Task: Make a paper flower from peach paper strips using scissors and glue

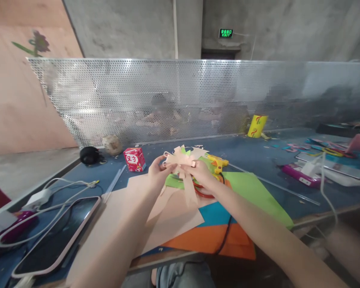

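Observation:
Both my hands hold a pale pink paper piece cut into several strips, raised above the blue table. My left hand pinches its left side. My right hand grips its right side, with one long strip hanging down between them. Under my hands lie sheets of paper: pale pink, green, blue and orange. A yellow glue gun rests just behind my right hand.
A tablet with white cables lies at the left. A small red carton, a black object and a yellow packet stand further back. A perforated metal screen closes the far side, people blurred behind it. More craft items lie at the right.

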Available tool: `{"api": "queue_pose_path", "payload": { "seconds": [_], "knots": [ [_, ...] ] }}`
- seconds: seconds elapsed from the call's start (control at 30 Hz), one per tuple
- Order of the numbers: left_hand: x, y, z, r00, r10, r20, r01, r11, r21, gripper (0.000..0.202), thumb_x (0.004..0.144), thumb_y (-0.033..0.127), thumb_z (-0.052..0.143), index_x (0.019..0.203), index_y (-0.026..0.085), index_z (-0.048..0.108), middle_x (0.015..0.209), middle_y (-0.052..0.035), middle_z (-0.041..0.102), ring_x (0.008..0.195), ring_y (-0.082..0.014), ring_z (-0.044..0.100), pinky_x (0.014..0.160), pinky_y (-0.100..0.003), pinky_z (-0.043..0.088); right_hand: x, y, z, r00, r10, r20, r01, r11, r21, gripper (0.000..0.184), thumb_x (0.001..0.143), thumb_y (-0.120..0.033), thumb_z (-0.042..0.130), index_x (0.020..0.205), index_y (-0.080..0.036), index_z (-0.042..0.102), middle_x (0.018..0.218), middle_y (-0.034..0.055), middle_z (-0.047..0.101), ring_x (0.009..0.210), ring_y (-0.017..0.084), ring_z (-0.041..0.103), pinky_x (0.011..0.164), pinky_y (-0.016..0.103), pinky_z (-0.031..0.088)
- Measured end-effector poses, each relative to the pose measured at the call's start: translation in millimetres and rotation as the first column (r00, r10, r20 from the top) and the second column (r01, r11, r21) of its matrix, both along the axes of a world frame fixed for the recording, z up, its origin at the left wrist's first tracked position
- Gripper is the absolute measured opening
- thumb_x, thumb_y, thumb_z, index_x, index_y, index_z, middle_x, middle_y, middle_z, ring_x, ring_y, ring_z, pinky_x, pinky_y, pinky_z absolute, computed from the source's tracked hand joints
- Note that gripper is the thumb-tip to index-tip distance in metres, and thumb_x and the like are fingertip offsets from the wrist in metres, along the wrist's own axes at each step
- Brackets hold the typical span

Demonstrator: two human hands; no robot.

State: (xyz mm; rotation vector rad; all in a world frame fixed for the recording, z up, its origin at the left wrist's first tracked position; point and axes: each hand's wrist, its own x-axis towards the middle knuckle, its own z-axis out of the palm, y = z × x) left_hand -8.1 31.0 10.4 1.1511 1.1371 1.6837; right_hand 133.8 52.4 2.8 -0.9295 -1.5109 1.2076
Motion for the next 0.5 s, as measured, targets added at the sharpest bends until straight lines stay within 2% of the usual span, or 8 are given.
{"api": "queue_pose_path", "payload": {
  "seconds": [0.17,0.3,0.5],
  "knots": [
    [2,-3,0.8,1.000,0.023,0.008,-0.023,1.000,0.005,0.053,0.050,0.026,0.075,0.096,0.016,0.052,0.051,0.0050,0.061,0.050,-0.0121,0.060,0.052,-0.022,0.047,-1,-8,4.7,0.995,0.074,-0.069,-0.081,0.992,-0.095,0.022,0.069,-0.036,0.061,0.080,-0.017,0.060,0.072,0.0050,0.066,0.062,0.019,0.062,0.056,0.029,0.049],
    [4,-5,0.9,0.999,0.053,0.013,-0.053,0.999,-0.004,0.051,0.051,0.026,0.074,0.095,0.016,0.051,0.050,0.0051,0.060,0.047,-0.0115,0.058,0.049,-0.022,0.046,-4,-8,1.1,0.980,0.152,-0.128,-0.170,0.976,-0.139,0.022,0.070,-0.035,0.061,0.082,-0.017,0.061,0.073,0.0059,0.067,0.065,0.020,0.064,0.060,0.032,0.052],
    [3,-7,1.6,1.000,0.022,0.004,-0.022,0.998,-0.050,0.047,0.047,0.027,0.076,0.087,0.016,0.052,0.049,0.0042,0.060,0.044,-0.0132,0.057,0.041,-0.022,0.044,-5,-7,-8.3,0.956,0.207,-0.208,-0.239,0.960,-0.146,0.026,0.070,-0.035,0.063,0.088,-0.018,0.061,0.077,0.0052,0.067,0.066,0.021,0.064,0.060,0.034,0.054]
  ]
}}
